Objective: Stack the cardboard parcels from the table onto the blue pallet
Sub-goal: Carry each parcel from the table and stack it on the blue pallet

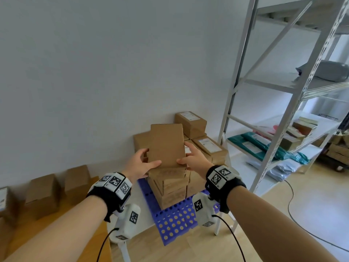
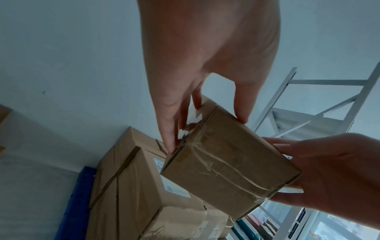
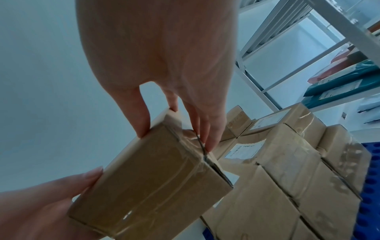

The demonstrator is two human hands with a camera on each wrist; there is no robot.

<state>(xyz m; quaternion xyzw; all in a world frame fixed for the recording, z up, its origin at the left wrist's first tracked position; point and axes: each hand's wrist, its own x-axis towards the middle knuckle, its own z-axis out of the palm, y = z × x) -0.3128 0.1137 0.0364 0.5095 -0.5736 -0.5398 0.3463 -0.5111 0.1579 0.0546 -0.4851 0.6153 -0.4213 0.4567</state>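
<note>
I hold a plain brown cardboard parcel [image 1: 167, 146] with both hands, just above the stack of parcels [image 1: 171, 188] on the blue pallet [image 1: 170, 222]. My left hand [image 1: 144, 160] grips its left end, thumb on the near face and fingers on the side. My right hand [image 1: 189, 156] grips the right end the same way. The left wrist view shows the taped parcel [image 2: 230, 164] pinched by my left hand [image 2: 205, 100], with the right hand [image 2: 329, 172] opposite. In the right wrist view the parcel [image 3: 152, 186] hangs beside the stacked parcels [image 3: 287, 172].
More labelled parcels [image 1: 190, 123] are piled at the pallet's back against the white wall. Several brown parcels [image 1: 43, 195] stand on the wooden table [image 1: 56, 233] at the left. A white metal shelf rack [image 1: 283, 110] with bags and books stands right. A cable [image 1: 294, 208] crosses the floor.
</note>
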